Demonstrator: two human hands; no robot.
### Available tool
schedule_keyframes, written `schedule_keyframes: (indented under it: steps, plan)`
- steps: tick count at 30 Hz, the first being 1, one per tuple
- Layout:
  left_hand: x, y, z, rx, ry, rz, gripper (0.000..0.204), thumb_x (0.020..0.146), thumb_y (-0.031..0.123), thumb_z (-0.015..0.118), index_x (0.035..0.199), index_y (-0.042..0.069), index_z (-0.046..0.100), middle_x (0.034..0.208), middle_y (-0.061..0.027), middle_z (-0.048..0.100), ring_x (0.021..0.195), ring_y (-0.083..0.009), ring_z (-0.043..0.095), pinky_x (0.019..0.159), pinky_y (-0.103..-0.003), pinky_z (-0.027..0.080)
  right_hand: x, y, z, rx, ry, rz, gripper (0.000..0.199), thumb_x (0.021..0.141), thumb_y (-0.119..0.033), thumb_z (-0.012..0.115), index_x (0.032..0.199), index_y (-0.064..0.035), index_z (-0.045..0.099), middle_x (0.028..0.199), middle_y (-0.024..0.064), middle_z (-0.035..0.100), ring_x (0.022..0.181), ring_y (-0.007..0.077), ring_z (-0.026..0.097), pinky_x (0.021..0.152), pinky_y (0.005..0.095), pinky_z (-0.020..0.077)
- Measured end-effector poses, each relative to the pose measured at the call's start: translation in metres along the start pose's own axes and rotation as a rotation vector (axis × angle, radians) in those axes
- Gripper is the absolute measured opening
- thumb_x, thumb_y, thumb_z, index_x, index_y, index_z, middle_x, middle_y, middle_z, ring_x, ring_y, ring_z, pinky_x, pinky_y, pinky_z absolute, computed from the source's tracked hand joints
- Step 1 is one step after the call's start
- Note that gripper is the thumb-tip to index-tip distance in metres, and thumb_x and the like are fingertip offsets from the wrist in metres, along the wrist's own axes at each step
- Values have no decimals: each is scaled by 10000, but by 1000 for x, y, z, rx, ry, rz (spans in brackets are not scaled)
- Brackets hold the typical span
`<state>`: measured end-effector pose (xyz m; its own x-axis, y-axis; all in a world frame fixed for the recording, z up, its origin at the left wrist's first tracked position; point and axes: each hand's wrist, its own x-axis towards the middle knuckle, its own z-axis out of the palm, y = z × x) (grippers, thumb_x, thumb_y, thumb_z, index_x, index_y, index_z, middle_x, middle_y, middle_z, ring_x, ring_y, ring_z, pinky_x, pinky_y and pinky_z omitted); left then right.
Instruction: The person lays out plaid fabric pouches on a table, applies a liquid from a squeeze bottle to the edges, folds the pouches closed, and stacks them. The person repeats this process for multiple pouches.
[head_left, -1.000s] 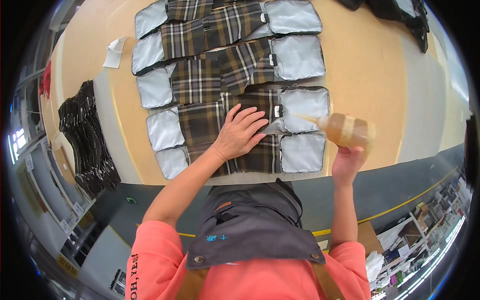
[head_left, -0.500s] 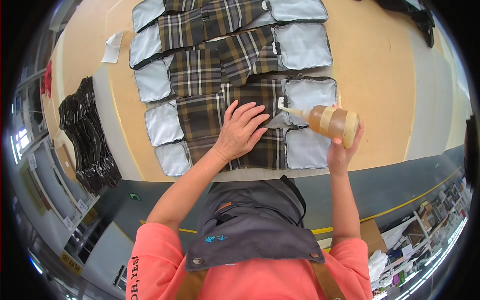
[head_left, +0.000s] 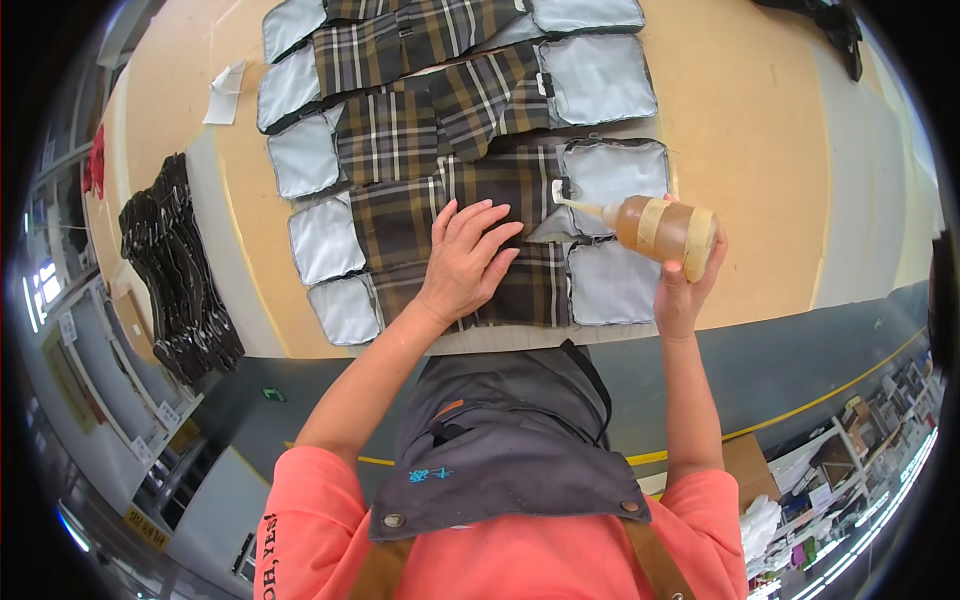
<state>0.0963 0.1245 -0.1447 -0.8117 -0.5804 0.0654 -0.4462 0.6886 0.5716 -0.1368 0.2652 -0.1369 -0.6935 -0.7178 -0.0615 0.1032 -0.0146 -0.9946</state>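
Several plaid fabric pieces [head_left: 385, 135] with pale grey padded end panels [head_left: 600, 80] lie in an overlapping row on the table. My left hand [head_left: 462, 262] rests on the plaid cloth of the nearer pieces, fingers spread. In my right hand [head_left: 685, 290] is an amber squeeze bottle [head_left: 662, 232] banded with tan tape, held tilted almost sideways. Its thin pale nozzle points left, and the tip is at a small white tab [head_left: 558, 190] at the edge of the plaid. Whether the tip touches the tab I cannot tell.
A tan tabletop [head_left: 740, 130] spreads around the row. Dark strips with metallic edges [head_left: 175, 270] are stacked at the left, near a white paper slip [head_left: 224, 92]. A black item [head_left: 830, 25] lies at the far right. Shelving with goods [head_left: 850, 470] stands beyond the floor at right.
The fabric row sits slightly higher in the picture. My left hand has shifted a little left on the cloth; the bottle's tip stays by the same white tab.
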Motion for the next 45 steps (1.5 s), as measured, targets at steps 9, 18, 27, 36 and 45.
schedule_keyframes:
  steps: [9, 18, 27, 36, 45]
  plan:
    - [-8, 34, 3, -10, -10, 167, 297, 834, 196, 663, 1125, 148, 633, 1238, -22, 567, 1219, -225, 489, 1104, -465, 246, 0, -22, -36, 1137, 271, 468, 573, 871, -478, 629, 1274, -95, 493, 1255, 105, 560, 1151, 290, 567, 842, 412, 596]
    - [-30, 38, 25, -3, -192, 372, 327, 832, 235, 661, 1143, 144, 616, 1244, 1, 560, 1244, -198, 471, 1123, -479, 231, -77, -48, -51, 622, 339, 183, 580, 901, -462, 607, 1316, -91, 443, 1315, 109, 500, 1187, 296, 539, 851, 408, 575]
    - [-52, 27, 26, -7, -141, 313, 380, 802, 205, 697, 1167, 156, 605, 1219, -46, 553, 1212, -228, 501, 1116, -469, 245, -110, -9, -23, 61, 138, 34, 890, 756, -476, 771, 1354, -66, 255, 1326, 237, 465, 1281, 330, 445, 1030, 448, 402]
    - [-59, 30, 27, -52, -120, 233, 384, 780, 188, 718, 1149, 154, 615, 1211, -59, 551, 1209, -241, 498, 1106, -465, 253, -113, -6, -28, -13, 50, 8, 939, 711, -531, 786, 1342, -69, 265, 1287, 224, 496, 1254, 340, 474, 1030, 462, 396]
    - [-59, 29, 25, -60, -124, 226, 379, 775, 190, 726, 1138, 156, 621, 1210, -60, 548, 1208, -243, 496, 1106, -470, 257, -101, -7, -19, -34, 74, -10, 930, 717, -556, 771, 1333, -69, 273, 1290, 238, 483, 1245, 347, 482, 1030, 463, 392]
